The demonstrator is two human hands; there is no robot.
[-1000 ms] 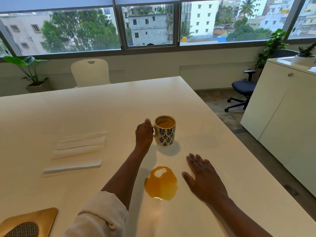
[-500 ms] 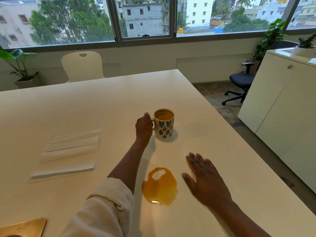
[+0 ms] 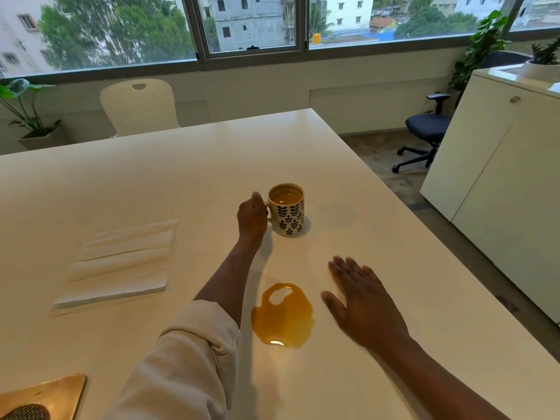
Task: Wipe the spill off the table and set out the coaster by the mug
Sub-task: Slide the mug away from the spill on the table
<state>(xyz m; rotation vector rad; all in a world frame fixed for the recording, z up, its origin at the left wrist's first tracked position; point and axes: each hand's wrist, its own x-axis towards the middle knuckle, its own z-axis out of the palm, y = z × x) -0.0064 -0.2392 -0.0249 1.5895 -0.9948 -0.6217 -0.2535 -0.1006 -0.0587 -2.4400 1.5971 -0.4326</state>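
A cream mug (image 3: 288, 212) with a dark leaf pattern, full of brown drink, stands on the white table (image 3: 181, 165). My left hand (image 3: 252, 218) grips its handle from the left. An amber spill (image 3: 283, 316) lies on the table nearer to me. My right hand (image 3: 362, 301) rests flat with fingers spread just right of the spill. A stack of white napkins (image 3: 121, 265) lies to the left. A golden coaster (image 3: 45, 398) with a dark mesh centre sits at the bottom left corner, partly cut off.
A white chair (image 3: 138, 106) stands at the table's far side. The table's right edge runs beside a white cabinet (image 3: 500, 183), with a dark office chair (image 3: 427, 134) on the floor behind it. Potted plants (image 3: 27, 116) stand by the window.
The mug was lifted a second ago and now stands on the table, a little farther from the spill. My left hand stays on the handle. My right hand has hardly moved.
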